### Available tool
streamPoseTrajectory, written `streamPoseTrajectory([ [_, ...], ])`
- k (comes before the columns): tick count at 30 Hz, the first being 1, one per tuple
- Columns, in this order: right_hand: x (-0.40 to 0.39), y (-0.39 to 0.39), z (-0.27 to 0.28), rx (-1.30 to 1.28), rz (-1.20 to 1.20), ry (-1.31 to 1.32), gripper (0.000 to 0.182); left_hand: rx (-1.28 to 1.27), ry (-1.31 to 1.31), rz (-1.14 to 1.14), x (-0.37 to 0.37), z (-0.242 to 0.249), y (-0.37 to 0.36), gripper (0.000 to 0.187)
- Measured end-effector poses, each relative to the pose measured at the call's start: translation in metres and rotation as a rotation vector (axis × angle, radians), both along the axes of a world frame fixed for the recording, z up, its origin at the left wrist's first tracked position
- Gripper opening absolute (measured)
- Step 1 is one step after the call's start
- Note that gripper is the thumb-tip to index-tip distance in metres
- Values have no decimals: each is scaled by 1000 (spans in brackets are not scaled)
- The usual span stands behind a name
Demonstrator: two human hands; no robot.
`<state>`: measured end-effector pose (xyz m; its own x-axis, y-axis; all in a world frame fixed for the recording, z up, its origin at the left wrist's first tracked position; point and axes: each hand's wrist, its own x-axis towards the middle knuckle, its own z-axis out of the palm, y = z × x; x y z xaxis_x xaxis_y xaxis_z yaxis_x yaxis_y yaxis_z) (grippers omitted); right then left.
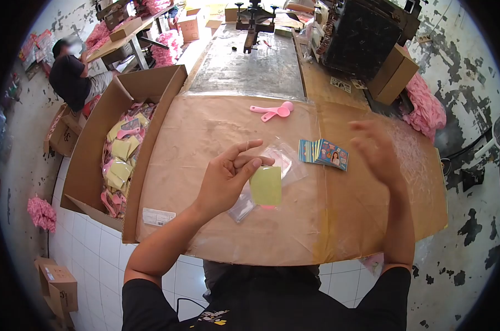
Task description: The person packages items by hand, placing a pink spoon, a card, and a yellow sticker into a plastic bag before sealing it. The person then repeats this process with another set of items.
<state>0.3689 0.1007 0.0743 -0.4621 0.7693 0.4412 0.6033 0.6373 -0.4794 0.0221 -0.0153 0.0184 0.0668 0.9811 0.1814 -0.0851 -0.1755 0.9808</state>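
1. The left hand [226, 177] pinched a yellow card [266, 186] between thumb and fingertips, the other fingers loosely curled; the card hung upright over the table [205, 138].
2. A clear plastic sleeve [286, 163] lay just behind and beneath the card, and a bit of pink showed at the card's lower edge.
3. The right hand [377, 151] was open and empty, fingers spread and blurred, raised to the right of the card and apart from it.
4. Between the card and the right hand, a small stack of printed cards [324, 153] lay fanned on the table.
5. Beyond the card, further up the table, lay pink spoons [274, 111].
6. Left of the card stood an open carton [90, 160] with packed yellow-and-pink packets inside.
7. The step in hand seemed to be packing: the card was held ready for the sleeve. The next move would likely call for the free hand to steady or open the sleeve.
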Motion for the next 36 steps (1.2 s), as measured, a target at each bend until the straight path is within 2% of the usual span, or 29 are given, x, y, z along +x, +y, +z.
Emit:
streamPoseTrajectory([
  [2,-49,-24,0,-325,273,122,35,21,-6,4,3,-2,-1,40],
  [4,-86,-44,-6,-368,431,123,38,28,-6,4,4,-3,-1,40],
  [8,-119,-43,-25,-573,453,188,36,33,-32,11,1,-3,-1,41],
  [11,-123,-34,-36,-678,571,397,28,41,-85,-20,-2,-3,1,39],
  [14,-119,-27,-36,-640,582,416,24,-13,-44,-24,-6,-8,3,34],
  [17,-116,-25,-38,-810,516,510,23,-44,-34,11,-4,-12,3,29],
  [23,-117,-24,-47,-731,435,494,20,-63,-32,67,0,-12,2,27],
  [26,-114,-19,-48,-624,464,458,18,-41,-13,83,0,-15,2,25],
  [30,-112,-16,-47,-617,518,482,16,-5,-82,47,1,-9,0,24],
  [36,-105,-10,-43,-654,555,447,18,109,88,29,-8,-19,2,22],
])
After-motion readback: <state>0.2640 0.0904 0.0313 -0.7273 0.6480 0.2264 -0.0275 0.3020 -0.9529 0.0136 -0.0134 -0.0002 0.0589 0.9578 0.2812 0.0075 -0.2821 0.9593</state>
